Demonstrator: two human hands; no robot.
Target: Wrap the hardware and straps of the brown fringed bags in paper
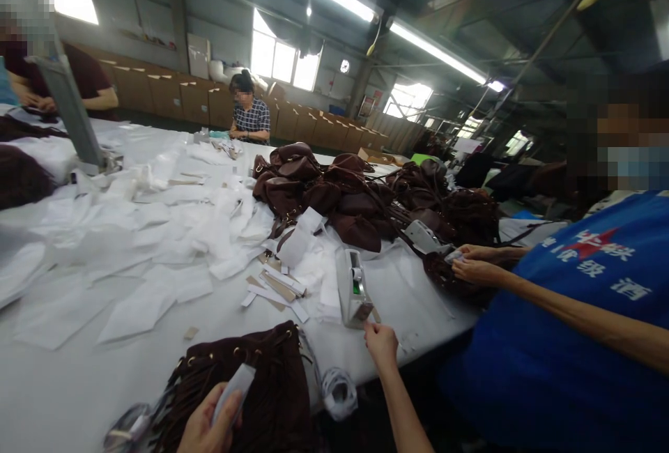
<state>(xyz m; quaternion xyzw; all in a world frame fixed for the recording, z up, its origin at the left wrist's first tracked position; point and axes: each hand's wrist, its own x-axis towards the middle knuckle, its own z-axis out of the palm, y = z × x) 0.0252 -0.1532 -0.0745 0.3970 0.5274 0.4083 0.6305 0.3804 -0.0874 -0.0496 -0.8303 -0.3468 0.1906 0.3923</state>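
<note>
My left hand (pixel 215 417) is closed around a flat, folded white strip (pixel 235 387), held above a dark brown fringed bag (pixel 272 376) with gold eyelets. The bag lies at the table's near edge. My right hand (pixel 381 345) pinches at the front end of a white tape dispenser (pixel 355 293); anything between the fingertips is too small to make out. Beside the bag sits a coil of white strips or cord (pixel 339 394). Loose white and tan card strips (pixel 279 286) lie left of the dispenser.
Brown bags (pixel 324 188) are heaped mid-table. White paper sheets (pixel 141 251) cover the left side. A co-worker in a blue shirt (pixel 569 300) handles a bag at right, near a second dispenser (pixel 422 235). Other people sit across the table. A metal post (pixel 73 111) rises at left.
</note>
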